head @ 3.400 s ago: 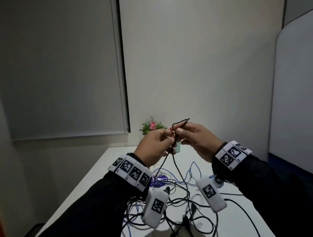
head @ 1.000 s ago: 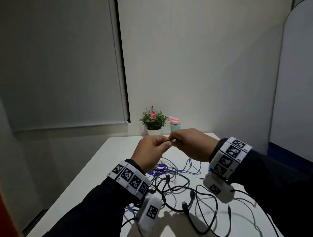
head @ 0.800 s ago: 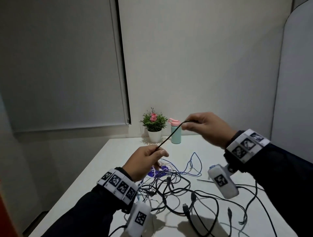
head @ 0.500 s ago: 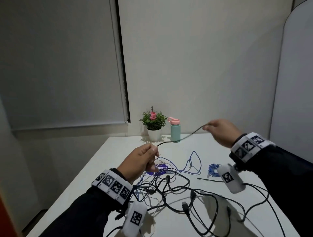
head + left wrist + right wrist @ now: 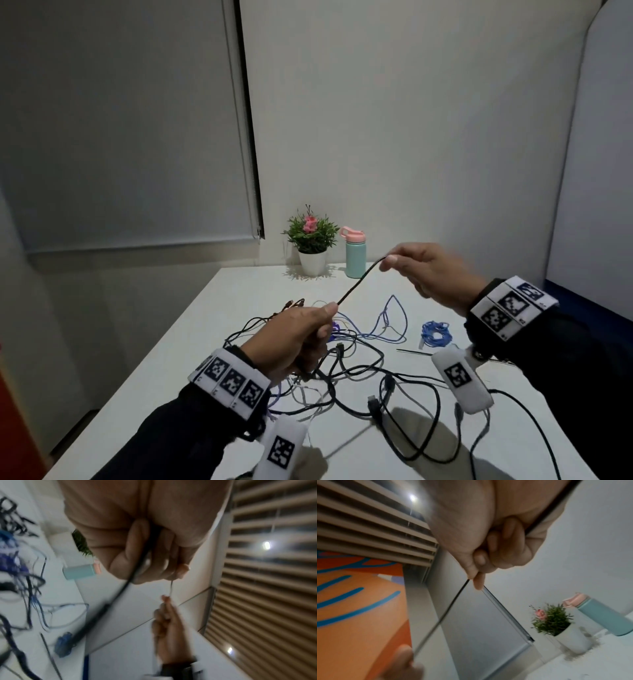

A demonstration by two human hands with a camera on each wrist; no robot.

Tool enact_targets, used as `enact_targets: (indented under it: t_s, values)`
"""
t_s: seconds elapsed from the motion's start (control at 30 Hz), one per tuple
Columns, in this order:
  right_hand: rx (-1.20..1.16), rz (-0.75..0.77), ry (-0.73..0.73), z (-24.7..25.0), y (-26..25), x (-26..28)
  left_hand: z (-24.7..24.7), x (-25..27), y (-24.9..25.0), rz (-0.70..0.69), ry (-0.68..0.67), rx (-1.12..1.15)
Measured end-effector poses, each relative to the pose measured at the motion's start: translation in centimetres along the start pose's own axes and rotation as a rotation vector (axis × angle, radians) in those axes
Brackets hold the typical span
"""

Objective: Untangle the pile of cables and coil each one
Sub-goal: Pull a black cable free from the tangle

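A thin black cable (image 5: 359, 282) runs taut between my two raised hands above the table. My left hand (image 5: 301, 330) grips its lower end in a fist, thumb on top; the cable (image 5: 137, 566) trails down out of the palm. My right hand (image 5: 411, 265) pinches the upper end between thumb and forefinger, and the strand (image 5: 450, 609) slants away from that pinch. Beneath my hands a tangled pile of black cables (image 5: 359, 370) and loose blue ones (image 5: 387, 322) lies on the white table (image 5: 191, 335). A small coiled blue cable (image 5: 435, 334) lies to the right.
A potted plant (image 5: 311, 240) and a teal bottle with a pink lid (image 5: 354, 251) stand at the table's far edge by the wall. A window blind hangs at the left, a partition panel at the right. Cable plugs (image 5: 375, 406) lie near the front.
My hands, pinched together one second ago, have drawn apart, stretching the black cable between them. In the last half second the right hand came back leftward and the left rose slightly.
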State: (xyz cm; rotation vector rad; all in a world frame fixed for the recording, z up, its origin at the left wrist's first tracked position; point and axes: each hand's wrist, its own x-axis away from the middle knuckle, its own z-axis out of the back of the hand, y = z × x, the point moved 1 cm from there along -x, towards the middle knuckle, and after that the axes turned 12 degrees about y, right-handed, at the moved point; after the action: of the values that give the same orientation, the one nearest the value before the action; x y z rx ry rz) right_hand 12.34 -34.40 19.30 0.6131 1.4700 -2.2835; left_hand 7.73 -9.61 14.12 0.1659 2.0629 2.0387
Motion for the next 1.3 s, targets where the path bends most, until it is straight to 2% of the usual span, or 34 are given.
enact_targets:
  t_s: [0.07,0.17,0.2,0.27,0.33,0.4,0.47,0.5,0.57,0.63,0.67,0.73,0.77,0.8,0.87,0.93,1.0,1.07,1.13,1.17,1.2,1.3]
  values:
    - [0.186,0.019,0.005,-0.4,1.3,0.1,-0.2,0.7,0.2,0.026,-0.086,0.202]
    - [0.443,0.026,-0.008,-1.9,3.0,0.6,-0.7,1.1,1.6,-0.036,-0.204,0.548]
    - [0.479,0.001,-0.031,-2.3,3.4,0.8,-0.8,1.2,2.3,-0.05,-0.236,0.643]
    - [0.589,-0.007,-0.187,-3.4,3.8,1.8,-0.8,0.9,3.5,-0.094,-0.245,0.741]
    - [0.663,0.057,-0.414,-4.8,3.5,3.3,-0.8,0.1,4.0,-0.168,-0.128,0.708]
    - [0.61,0.113,-0.619,-6.0,2.4,5.1,-0.5,-1.1,3.8,-0.274,0.07,0.564]
    - [0.48,0.138,-0.745,-6.5,0.5,6.1,-0.1,-2.2,3.0,-0.391,0.262,0.269]
    - [0.402,0.149,-0.769,-6.4,-0.8,6.3,0.1,-2.4,2.6,-0.442,0.315,0.089]
    - [0.247,0.163,-0.708,-5.3,-3.3,5.6,0.5,-2.5,1.4,-0.489,0.322,-0.228]
    - [0.184,0.214,-0.504,-3.6,-5.1,4.0,0.3,-2.1,0.5,-0.463,0.262,-0.43]
    - [0.211,0.265,-0.383,-2.7,-5.5,2.9,-0.1,-1.9,0.2,-0.426,0.224,-0.438]
    - [0.33,0.344,-0.202,-1.7,-5.2,1.3,-0.9,-1.2,0.1,-0.25,0.083,-0.252]
    - [0.381,0.341,-0.159,-1.7,-4.7,1.0,-1.4,-0.8,0.4,-0.167,-0.011,-0.113]
    - [0.411,0.313,-0.14,-2.0,-4.2,0.9,-1.7,-0.5,0.9,-0.126,-0.085,0.032]
    - [0.44,0.247,-0.191,-3.5,-3.0,2.0,-2.4,-0.3,2.2,-0.138,-0.133,0.318]
    - [0.43,0.214,-0.36,-5.4,-2.2,3.9,-2.8,-1.1,3.5,-0.179,-0.044,0.512]
    - [0.348,0.187,-0.519,-6.7,-2.3,5.5,-2.3,-2.4,3.9,-0.25,0.141,0.468]
    - [0.251,0.202,-0.572,-6.3,-3.5,5.8,-1.0,-2.8,3.6,-0.399,0.325,0.058]
    - [0.099,0.159,-0.477,-4.8,-4.8,4.6,0.2,-2.7,3.0,-0.438,0.338,-0.344]
    - [0.002,0.108,-0.4,-3.8,-5.3,3.6,0.5,-2.6,2.6,-0.392,0.283,-0.402]
    - [-0.039,0.099,-0.321,-2.9,-5.6,2.6,0.6,-2.3,2.1,-0.314,0.2,-0.363]
    - [0.203,0.295,-0.12,-2.0,-5.1,0.7,-0.3,-0.9,2.2,-0.097,-0.172,-0.037]
